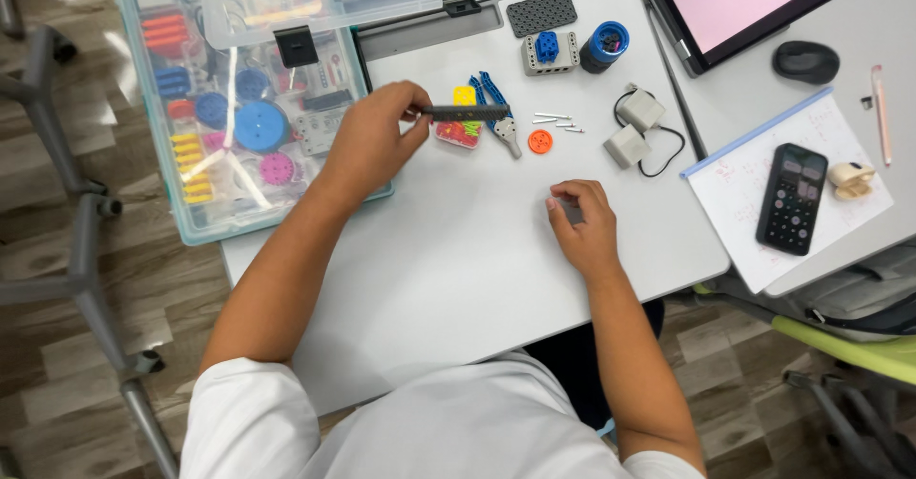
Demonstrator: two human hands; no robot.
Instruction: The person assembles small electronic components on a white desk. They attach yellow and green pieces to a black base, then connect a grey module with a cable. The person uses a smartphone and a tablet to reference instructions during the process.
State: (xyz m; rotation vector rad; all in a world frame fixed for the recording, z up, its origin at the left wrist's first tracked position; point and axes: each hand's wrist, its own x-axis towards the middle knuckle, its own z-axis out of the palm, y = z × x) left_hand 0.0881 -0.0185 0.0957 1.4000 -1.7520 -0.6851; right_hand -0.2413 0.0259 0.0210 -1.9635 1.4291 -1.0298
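My left hand [374, 137] pinches one end of a long dark grey perforated beam [468, 114] and holds it level just above the white table [458, 269]. Under the beam lie a small clear bag of red and green parts [458, 134], a yellow piece [465, 94] and a blue tool with a grey tip [500, 109]. My right hand [580, 221] rests on the table to the right, fingers curled around a small grey piece [571, 212]. An orange round wheel [540, 141] and several thin white pins [556, 121] lie between the hands.
A clear parts box [239, 107] with blue, pink, orange and yellow pieces stands at the left, lid raised. Farther back are a grey perforated plate [542, 12], a grey-blue block [550, 53], a blue cylinder [605, 46] and two grey wired modules [634, 126]. A tablet [754, 2], mouse [806, 61], paper [754, 178], phone [792, 197] and pen [881, 114] lie right.
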